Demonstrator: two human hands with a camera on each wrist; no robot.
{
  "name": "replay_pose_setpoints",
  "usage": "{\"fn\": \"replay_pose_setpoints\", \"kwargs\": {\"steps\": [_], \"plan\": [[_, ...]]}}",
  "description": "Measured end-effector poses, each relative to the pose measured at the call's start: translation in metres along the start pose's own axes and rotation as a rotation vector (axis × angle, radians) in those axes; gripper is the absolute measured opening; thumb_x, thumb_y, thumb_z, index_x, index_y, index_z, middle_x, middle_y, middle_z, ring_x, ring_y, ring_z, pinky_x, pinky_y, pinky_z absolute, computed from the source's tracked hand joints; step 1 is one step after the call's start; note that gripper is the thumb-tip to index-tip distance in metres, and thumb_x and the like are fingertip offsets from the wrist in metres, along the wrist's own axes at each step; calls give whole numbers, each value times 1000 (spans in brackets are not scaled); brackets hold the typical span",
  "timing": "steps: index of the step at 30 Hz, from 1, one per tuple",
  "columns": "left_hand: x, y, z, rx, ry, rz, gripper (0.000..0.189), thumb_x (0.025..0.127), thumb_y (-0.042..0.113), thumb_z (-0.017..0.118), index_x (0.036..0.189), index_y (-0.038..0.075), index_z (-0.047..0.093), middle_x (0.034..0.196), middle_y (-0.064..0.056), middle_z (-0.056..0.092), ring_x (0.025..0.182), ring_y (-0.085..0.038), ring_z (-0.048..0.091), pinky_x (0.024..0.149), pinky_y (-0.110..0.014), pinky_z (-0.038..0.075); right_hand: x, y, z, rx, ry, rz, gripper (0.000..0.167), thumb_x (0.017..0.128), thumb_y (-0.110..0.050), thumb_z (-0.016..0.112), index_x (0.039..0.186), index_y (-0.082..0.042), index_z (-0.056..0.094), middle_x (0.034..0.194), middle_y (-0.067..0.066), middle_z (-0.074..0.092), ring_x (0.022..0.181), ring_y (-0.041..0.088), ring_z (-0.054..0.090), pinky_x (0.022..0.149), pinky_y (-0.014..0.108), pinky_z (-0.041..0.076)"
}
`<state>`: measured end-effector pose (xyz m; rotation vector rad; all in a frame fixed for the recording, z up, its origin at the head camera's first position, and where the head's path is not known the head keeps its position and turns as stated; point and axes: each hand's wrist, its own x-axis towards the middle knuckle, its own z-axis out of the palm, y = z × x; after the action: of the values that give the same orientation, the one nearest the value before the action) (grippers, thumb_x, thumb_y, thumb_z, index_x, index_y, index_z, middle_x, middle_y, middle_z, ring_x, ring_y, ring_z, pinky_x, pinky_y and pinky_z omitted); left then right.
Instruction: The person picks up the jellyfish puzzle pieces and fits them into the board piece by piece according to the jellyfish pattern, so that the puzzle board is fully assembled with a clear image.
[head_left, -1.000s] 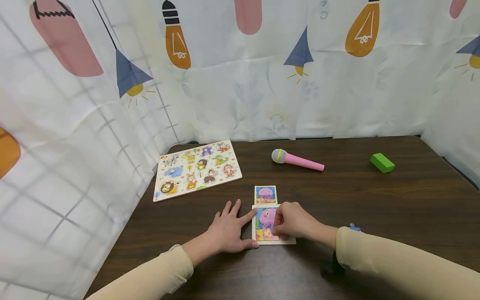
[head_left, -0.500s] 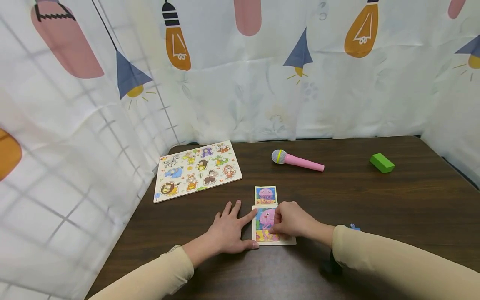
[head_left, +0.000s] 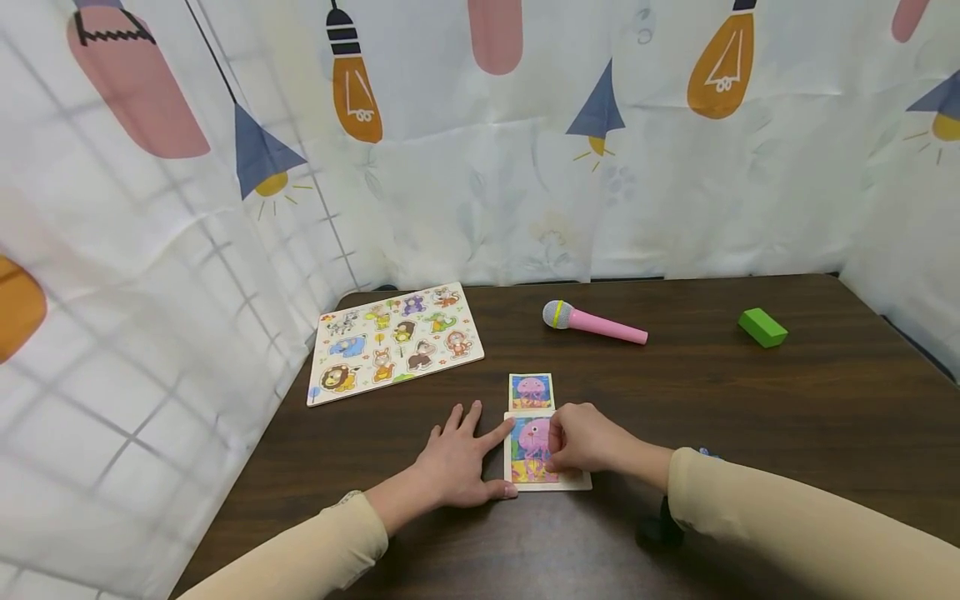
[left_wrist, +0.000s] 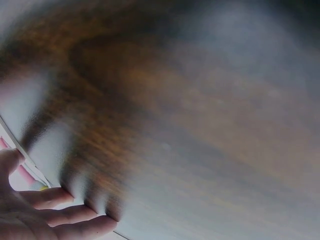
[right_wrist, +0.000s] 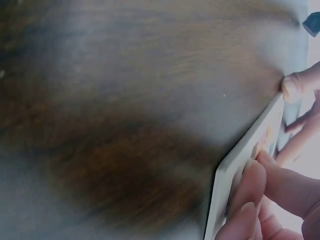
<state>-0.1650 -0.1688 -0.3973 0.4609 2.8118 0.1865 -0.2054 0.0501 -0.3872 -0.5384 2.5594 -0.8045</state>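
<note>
A small jigsaw puzzle (head_left: 528, 450) with a pink jellyfish picture lies in its pale frame on the dark table. Spread wide, my left hand (head_left: 459, 467) touches the frame's left side with thumb and index finger; its other fingers rest on the table. Over the right part of the picture, my right hand (head_left: 588, 437) pinches what looks like a puzzle piece between thumb and index finger, mostly hidden by the hand. In the right wrist view those fingertips meet just above the frame (right_wrist: 227, 172). A jellyfish picture card (head_left: 531, 392) lies against the frame's far edge.
An animal puzzle board (head_left: 397, 342) lies at the back left. Behind the card is a pink toy microphone (head_left: 600, 323). A green block (head_left: 762, 327) sits at the back right. Printed curtains (head_left: 480, 192) hang around the table (head_left: 750, 400).
My right fingertips shift slightly left over the picture, then back right. The left hand stays in place, and the other objects do not move.
</note>
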Motion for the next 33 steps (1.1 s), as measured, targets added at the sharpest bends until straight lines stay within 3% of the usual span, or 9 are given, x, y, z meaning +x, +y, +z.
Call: {"fn": "replay_pose_setpoints", "kwargs": {"steps": [14,18,21,24,28,33], "plan": [[1,0,-1,16,4,3,88,86,71,66,160,35,35,167,-22,25,153,-50,25,112,-69,35,-2,3,2,-49,35,-33,31,78,-17,90,68,-13,61,62,0,56,57,12,51,51,23,39],[0,0,-1,11,6,4,88,86,70,66,160,35,35,167,-23,25,153,-50,25,112,-69,35,-2,8,-1,-34,20,-78,29,79,-18,89,71,-13,61,64,-1,56,59,11,51,52,23,40],[0,0,0,6,7,8,87,86,70,66,160,34,36,167,-23,26,153,-50,25,112,-69,35,-5,14,-4,-70,17,-185,20,84,-16,85,81,-12,65,70,-2,58,63,10,51,56,23,44],[1,0,-1,11,8,11,88,86,71,66,160,35,35,167,-23,26,153,-50,25,112,-69,35,-10,23,-8,-195,59,-348,11,90,-11,78,98,-10,72,86,-1,66,76,11,58,68,27,54],[1,0,0,17,1,7,88,86,72,65,160,36,34,167,-22,25,153,-50,24,112,-68,35,-16,33,-12,-433,104,-575,31,94,-10,73,125,-9,71,122,5,71,110,21,66,95,39,57],[1,0,1,17,0,2,89,86,72,65,160,35,35,167,-22,26,153,-50,25,112,-68,36,-19,38,-12,-648,6,-764,47,104,-22,59,149,-9,53,152,8,56,141,31,53,111,44,47]]}}
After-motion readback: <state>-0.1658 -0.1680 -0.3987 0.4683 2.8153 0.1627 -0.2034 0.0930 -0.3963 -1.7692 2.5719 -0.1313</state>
